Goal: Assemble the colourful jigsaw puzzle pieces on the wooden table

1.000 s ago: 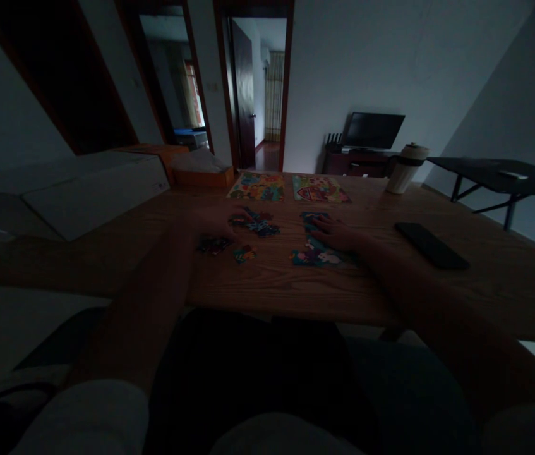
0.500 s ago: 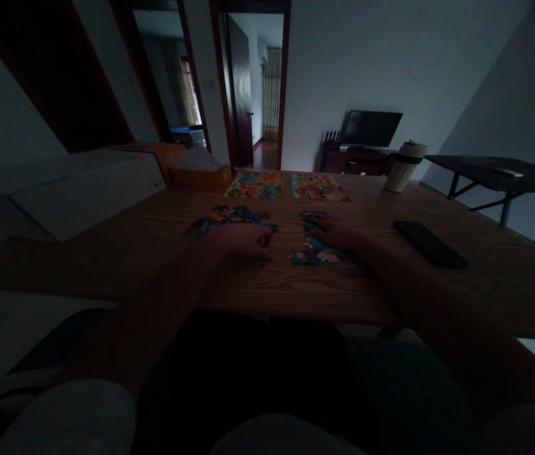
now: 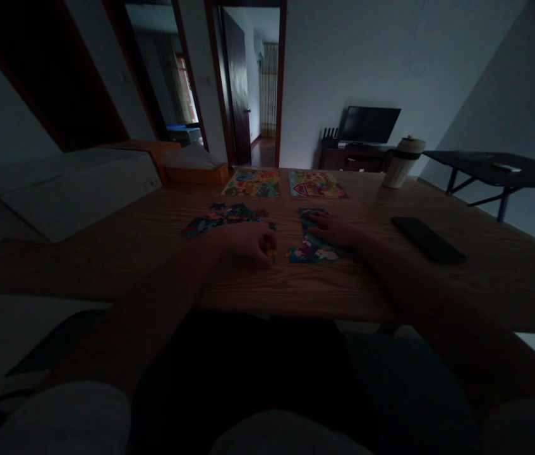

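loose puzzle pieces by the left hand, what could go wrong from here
The left hand sits right in front of the loose puzzle pieces, so a sweep of it might scatter some.
The right hand lies over the partly joined puzzle; a sideways slide could pull it apart.
The view is dim, so dark pieces may be easy to confuse.

White box [image 3: 91, 186] at left; pale tumbler [image 3: 400, 169]; distant television [image 3: 370, 124]
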A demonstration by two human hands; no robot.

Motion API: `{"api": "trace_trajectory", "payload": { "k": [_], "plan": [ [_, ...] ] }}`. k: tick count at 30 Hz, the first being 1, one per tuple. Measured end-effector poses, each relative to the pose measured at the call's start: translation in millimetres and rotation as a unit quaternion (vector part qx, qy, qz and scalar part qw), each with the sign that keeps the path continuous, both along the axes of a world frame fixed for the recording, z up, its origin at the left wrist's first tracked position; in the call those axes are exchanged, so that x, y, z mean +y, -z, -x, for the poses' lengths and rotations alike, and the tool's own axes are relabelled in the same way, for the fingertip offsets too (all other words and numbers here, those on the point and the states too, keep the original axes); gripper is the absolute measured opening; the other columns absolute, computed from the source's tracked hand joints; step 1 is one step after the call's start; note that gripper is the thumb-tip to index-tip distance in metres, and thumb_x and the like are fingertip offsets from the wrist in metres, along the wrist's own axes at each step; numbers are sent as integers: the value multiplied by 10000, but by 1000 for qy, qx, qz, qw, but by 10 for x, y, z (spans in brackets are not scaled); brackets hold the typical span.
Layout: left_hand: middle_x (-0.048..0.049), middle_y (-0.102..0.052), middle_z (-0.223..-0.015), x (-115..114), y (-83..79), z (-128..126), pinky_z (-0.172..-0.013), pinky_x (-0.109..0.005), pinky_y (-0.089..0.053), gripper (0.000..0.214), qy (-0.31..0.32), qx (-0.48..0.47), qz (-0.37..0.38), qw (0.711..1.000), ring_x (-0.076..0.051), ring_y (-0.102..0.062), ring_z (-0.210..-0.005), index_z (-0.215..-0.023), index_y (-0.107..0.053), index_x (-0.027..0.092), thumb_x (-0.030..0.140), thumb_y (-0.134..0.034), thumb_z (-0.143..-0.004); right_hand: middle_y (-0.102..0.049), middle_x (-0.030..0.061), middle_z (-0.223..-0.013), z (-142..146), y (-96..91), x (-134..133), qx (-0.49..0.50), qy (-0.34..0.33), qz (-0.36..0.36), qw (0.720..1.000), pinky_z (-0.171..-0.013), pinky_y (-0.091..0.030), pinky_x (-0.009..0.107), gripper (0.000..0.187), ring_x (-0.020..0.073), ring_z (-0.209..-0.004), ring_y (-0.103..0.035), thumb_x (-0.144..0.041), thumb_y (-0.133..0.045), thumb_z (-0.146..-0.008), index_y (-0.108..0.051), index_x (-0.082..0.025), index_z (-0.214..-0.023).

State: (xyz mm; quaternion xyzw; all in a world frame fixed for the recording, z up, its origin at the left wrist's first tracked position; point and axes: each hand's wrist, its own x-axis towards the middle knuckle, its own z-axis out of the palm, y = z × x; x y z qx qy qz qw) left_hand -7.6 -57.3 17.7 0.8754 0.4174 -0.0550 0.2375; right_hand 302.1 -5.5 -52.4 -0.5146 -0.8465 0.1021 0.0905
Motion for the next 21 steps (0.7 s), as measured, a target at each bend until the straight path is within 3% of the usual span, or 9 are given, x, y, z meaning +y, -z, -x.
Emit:
{"api": "trace_trajectory", "payload": {
  "k": [5,10,16,21],
  "plan": [
    [-72,-687,-1137,-143,1,-154,-791,-314,-499,551,-9,-13,-56,998,-243,-659,-959,-1135,-636,197,518,-755,-703,-292,-8,-1665,-7,32,39,-14,20,10,1000,-1256,-163,565,868,359,-1542,-191,-848,-258,-900,-326,-354,-1610],
    [-86,-671,-1200,-189,55,-282,-848,-310,-490,460,35,-43,-94,994,-238,-641,-1023,-1125,-650,193,482,-723,-774,-313,9,-1658,-2,49,45,-17,18,0,1000,-1263,-168,519,885,338,-1542,-206,-844,-240,-903,-346,-319,-1607],
    [-82,-674,-1189,-127,100,-277,-866,-301,-475,461,58,-45,-102,992,-236,-635,-1044,-1140,-682,197,556,-651,-853,-311,28,-1657,-2,61,66,-18,18,1,1000,-1263,-171,518,904,340,-1539,-214,-842,-228,-906,-336,-290,-1614],
    [-76,-661,-1218,-157,65,-276,-860,-294,-468,459,59,-33,-114,991,-236,-628,-1048,-1154,-681,208,539,-675,-835,-300,19,-1662,-8,56,78,-14,13,11,1000,-1262,-176,522,910,343,-1540,-209,-858,-243,-894,-332,-308,-1614]
  ]
}}
